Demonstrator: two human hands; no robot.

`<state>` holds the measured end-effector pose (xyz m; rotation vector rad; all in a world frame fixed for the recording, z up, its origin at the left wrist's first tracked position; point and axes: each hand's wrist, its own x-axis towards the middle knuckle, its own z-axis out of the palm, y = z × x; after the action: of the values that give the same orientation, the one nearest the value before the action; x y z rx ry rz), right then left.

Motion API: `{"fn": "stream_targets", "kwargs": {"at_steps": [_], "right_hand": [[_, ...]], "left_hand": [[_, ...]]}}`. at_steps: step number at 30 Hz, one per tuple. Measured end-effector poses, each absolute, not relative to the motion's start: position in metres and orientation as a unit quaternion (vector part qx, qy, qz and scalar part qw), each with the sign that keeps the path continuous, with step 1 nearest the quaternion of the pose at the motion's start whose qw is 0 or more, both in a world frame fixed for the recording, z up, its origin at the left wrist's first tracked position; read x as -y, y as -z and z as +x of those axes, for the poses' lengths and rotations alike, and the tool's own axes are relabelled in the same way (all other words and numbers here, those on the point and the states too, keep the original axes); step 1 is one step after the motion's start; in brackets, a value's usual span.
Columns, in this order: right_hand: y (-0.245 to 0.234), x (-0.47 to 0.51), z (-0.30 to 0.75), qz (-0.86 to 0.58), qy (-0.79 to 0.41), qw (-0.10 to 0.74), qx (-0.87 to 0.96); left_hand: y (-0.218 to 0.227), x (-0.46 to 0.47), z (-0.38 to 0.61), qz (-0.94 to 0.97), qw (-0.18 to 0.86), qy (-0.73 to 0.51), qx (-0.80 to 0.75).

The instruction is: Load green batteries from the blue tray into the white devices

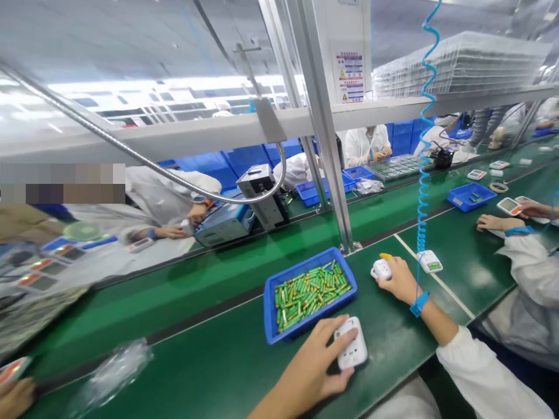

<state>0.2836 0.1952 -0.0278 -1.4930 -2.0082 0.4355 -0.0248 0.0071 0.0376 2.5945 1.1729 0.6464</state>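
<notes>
My left hand [321, 361] grips a white rounded-square plastic device [353, 343] by its sides, low over the green bench in front of the blue bin. Small dark marks or openings show on the device's upward face. Farther right, my right hand [400, 279], with a blue wrist strap, closes on a smaller white plastic piece [382, 269]. A yellow bit [385, 256] sticks out behind those fingers; its kind is unclear. Between and behind my hands stands a blue bin [267, 314] full of green batteries [310, 294].
Another white device [430, 262] with green batteries lies beside a coiled blue cord [423, 203]. A metal post [325, 128] rises behind the bin. Clear plastic film [117, 372] lies at left. A co-worker's hands [498, 223] are at right; another's hand [17, 398] is lower left.
</notes>
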Motion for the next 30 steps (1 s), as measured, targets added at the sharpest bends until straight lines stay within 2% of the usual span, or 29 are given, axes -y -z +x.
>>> {"fn": "stream_targets", "kwargs": {"at_steps": [6, 12, 16, 21, 26, 30], "right_hand": [[0.023, -0.109, 0.290, -0.628, -0.115, 0.213, 0.740], [0.000, -0.076, 0.294, -0.597, -0.275, 0.239, 0.715], [-0.012, -0.066, 0.299, -0.556, -0.324, 0.232, 0.730], [-0.024, -0.060, 0.304, -0.478, -0.390, 0.212, 0.758], [-0.022, -0.063, 0.308, -0.542, -0.327, 0.220, 0.742], [-0.017, -0.065, 0.322, -0.616, -0.269, 0.198, 0.714]], "left_hand": [[0.009, -0.017, 0.008, 0.876, 0.121, -0.213, -0.415], [0.037, -0.016, 0.018, 0.873, 0.137, -0.209, -0.418], [0.034, -0.010, 0.015, 0.879, 0.162, -0.217, -0.393], [0.009, -0.029, 0.007, 0.904, 0.173, -0.214, -0.328], [0.005, -0.066, 0.014, 0.940, 0.178, -0.157, -0.244], [0.018, -0.056, 0.031, 0.920, 0.151, -0.159, -0.325]]}}
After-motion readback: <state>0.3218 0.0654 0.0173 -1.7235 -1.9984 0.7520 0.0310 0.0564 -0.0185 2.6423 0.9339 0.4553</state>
